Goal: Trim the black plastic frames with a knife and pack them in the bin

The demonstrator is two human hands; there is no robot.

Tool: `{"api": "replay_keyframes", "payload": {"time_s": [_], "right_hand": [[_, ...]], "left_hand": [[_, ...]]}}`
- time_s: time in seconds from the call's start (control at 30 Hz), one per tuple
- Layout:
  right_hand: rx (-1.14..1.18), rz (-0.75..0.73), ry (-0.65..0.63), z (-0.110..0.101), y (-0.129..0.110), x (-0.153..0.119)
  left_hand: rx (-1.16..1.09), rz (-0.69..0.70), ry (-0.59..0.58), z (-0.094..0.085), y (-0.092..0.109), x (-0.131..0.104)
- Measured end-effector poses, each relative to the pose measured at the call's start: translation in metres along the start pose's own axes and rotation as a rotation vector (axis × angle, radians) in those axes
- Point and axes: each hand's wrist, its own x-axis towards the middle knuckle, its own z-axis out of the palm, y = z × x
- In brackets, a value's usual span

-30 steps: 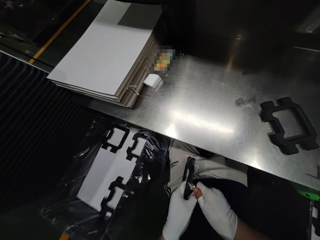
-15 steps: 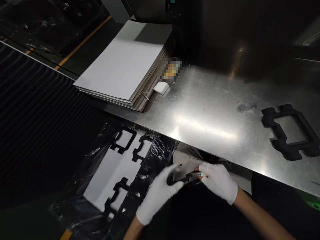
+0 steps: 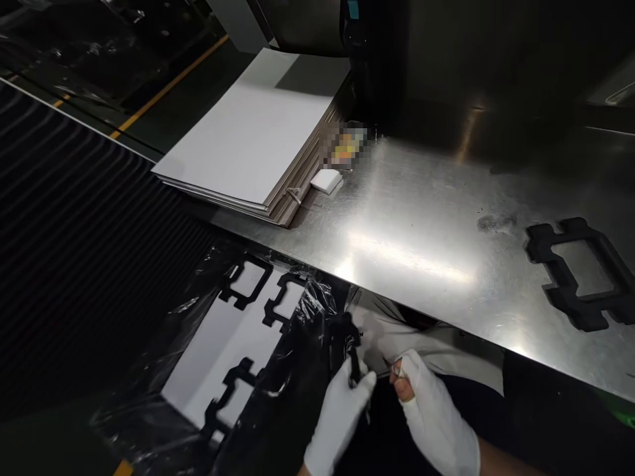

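Note:
My left hand (image 3: 340, 413), in a white glove, is closed on a black frame-shaped part (image 3: 347, 330) in front of my lap. The part stands up from between thumb and fingers, and its lower end is hidden by them. To the right of it, my right hand (image 3: 436, 416) pinches a small pointed metal tool (image 3: 389, 365). Its glove leaves the thumb tip and a fingertip bare. The tool's tip points left toward the black part, apart from it; its exact kind is too small to tell.
Several black frames (image 3: 248, 281) lie on white sheet (image 3: 198, 370) inside a black plastic bag (image 3: 292, 370) at left. Another black frame (image 3: 555, 264) rests on the metal table (image 3: 421, 198). A stack of white boards (image 3: 262, 125) and a small white block (image 3: 326, 180) are there too.
Both hands have moved down; the left also shifted right and now grips the black part upright. The right hand's tool has come away from the part.

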Motion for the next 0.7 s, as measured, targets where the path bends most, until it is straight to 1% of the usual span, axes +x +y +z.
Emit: {"api": "replay_keyframes", "payload": {"time_s": [0.03, 0.1, 0.17, 0.2, 0.27, 0.37, 0.53, 0.63, 0.7], "right_hand": [[-0.059, 0.013, -0.027, -0.004, 0.005, -0.003], [-0.201, 0.048, -0.181, -0.009, 0.011, -0.006], [-0.345, 0.105, -0.321, -0.011, 0.013, -0.007], [-0.407, 0.131, -0.354, -0.010, 0.013, -0.008], [-0.486, 0.153, -0.370, -0.008, 0.012, -0.010], [-0.512, 0.122, -0.371, -0.005, 0.012, -0.013], [-0.504, 0.093, -0.335, -0.003, 0.013, -0.017], [-0.529, 0.115, -0.367, -0.004, 0.010, -0.016], [-0.541, 0.149, -0.390, -0.005, 0.007, -0.015]], "left_hand": [[0.190, 0.010, -0.012, 0.001, -0.001, -0.003], [0.551, 0.003, -0.054, 0.006, -0.003, -0.010], [0.812, -0.006, -0.067, 0.013, -0.006, -0.017], [0.892, 0.002, -0.067, 0.015, -0.007, -0.020], [0.968, 0.040, -0.067, 0.020, -0.010, -0.024], [1.012, 0.083, -0.060, 0.022, -0.013, -0.026], [0.988, 0.099, -0.060, 0.023, -0.012, -0.026], [1.015, 0.096, -0.062, 0.024, -0.012, -0.027], [1.039, 0.115, -0.029, 0.025, -0.014, -0.027]]}}
